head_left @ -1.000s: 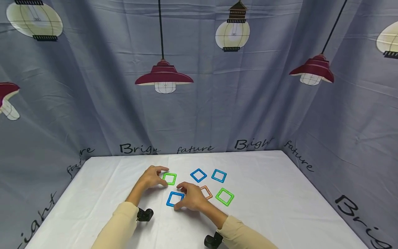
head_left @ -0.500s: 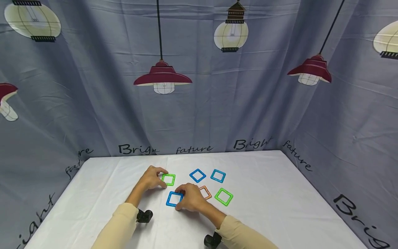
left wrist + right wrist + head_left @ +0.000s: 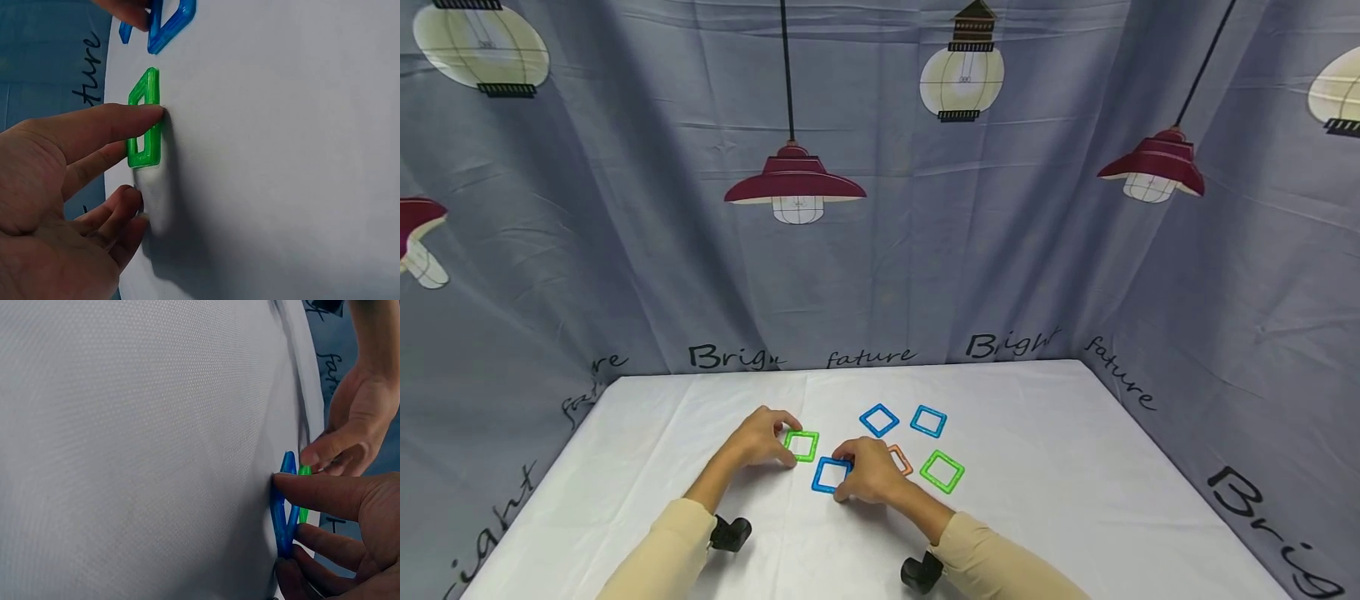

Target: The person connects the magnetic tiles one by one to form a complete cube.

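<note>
On the white cloth, my left hand [image 3: 762, 437] pinches a green square magnetic-tile frame [image 3: 816, 447] between thumb and fingers. In the left wrist view the thumb lies across the near side of this green frame [image 3: 152, 147]. My right hand [image 3: 874, 473] holds a blue square frame [image 3: 816, 475] by its right side, thumb at the near corner. The right wrist view shows the blue frame [image 3: 279, 519] edge-on, overlapping the green one [image 3: 304, 514] behind it. In the head view the two frames sit close together, the blue one nearer and to the right.
Beyond the right hand lie two blue frames, one turned like a diamond [image 3: 870, 412] and one farther right [image 3: 932, 410]. An orange frame [image 3: 905, 458] is partly hidden by the right hand. Another green frame [image 3: 950, 460] lies right of it. A grey printed curtain [image 3: 887, 275] surrounds the table.
The left hand has brought the green frame nearer and slightly left. The right hand has shifted the blue frame a little to the right. The other frames lie where they were.
</note>
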Demonstrator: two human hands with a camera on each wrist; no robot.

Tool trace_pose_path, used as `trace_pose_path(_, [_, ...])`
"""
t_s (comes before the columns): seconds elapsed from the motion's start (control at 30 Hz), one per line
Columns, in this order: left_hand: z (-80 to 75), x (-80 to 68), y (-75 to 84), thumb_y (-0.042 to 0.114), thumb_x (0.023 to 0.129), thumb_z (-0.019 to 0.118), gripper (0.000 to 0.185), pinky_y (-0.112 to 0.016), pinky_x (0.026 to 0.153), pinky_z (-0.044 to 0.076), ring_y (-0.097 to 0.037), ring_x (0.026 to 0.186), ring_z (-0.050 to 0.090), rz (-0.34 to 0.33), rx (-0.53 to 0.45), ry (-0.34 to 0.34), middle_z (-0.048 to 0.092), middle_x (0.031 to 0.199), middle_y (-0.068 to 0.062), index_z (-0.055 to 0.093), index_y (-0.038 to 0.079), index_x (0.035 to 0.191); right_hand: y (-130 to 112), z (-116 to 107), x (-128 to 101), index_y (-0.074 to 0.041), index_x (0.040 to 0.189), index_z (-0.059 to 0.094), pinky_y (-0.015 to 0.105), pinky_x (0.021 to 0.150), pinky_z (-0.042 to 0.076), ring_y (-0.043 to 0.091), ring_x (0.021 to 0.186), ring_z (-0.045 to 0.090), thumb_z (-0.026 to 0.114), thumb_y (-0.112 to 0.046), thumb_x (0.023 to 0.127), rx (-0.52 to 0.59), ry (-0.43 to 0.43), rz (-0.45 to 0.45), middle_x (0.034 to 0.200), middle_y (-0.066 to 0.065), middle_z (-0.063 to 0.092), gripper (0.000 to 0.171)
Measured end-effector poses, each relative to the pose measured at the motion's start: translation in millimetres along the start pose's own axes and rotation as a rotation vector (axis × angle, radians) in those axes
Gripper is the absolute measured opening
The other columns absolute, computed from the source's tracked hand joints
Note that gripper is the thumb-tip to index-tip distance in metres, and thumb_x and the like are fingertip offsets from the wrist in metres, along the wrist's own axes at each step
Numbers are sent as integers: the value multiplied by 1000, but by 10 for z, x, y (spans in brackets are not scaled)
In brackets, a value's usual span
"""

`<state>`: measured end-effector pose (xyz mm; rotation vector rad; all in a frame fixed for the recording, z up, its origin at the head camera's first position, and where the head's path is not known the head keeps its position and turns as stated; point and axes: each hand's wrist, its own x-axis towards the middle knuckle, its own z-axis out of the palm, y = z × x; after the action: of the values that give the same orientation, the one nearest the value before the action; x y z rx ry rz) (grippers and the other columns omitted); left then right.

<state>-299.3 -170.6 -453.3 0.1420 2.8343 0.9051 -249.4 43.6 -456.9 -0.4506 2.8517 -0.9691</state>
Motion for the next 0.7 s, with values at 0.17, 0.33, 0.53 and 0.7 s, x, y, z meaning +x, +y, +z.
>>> trace_pose_path(0.17, [8,-123,18,10,64,95,48,-47,89,51,-26,98,56,65,21,-11,59,111,-14,76,16,107,21,-3,24,-8,115,74,43,92,54,18,92,62,94,-12,67,-4,3,-12,105,7,74,52])
trace_pose_path(0.33, [15,-210,35,9,62,96,48,-49,90,51,-26,100,57,111,36,-9,59,111,-14,76,16,105,38,-21,52,-8,114,75,41,89,54,17,89,61,94,-12,67,-1,2,-25,102,6,74,51])
trace_pose_path(0.53, [24,-238,32,9,62,95,48,-51,94,51,-29,105,58,121,45,-11,59,114,-14,76,17,104,51,-38,74,-8,113,75,41,89,54,17,89,60,93,-11,67,20,-10,-24,101,6,73,50])
trace_pose_path(0.7, [24,-255,33,11,62,95,48,-51,93,51,-28,104,57,116,47,-17,59,114,-14,76,17,105,57,-34,79,-8,114,76,41,88,54,17,89,60,93,-11,67,29,-11,-27,102,6,74,50])
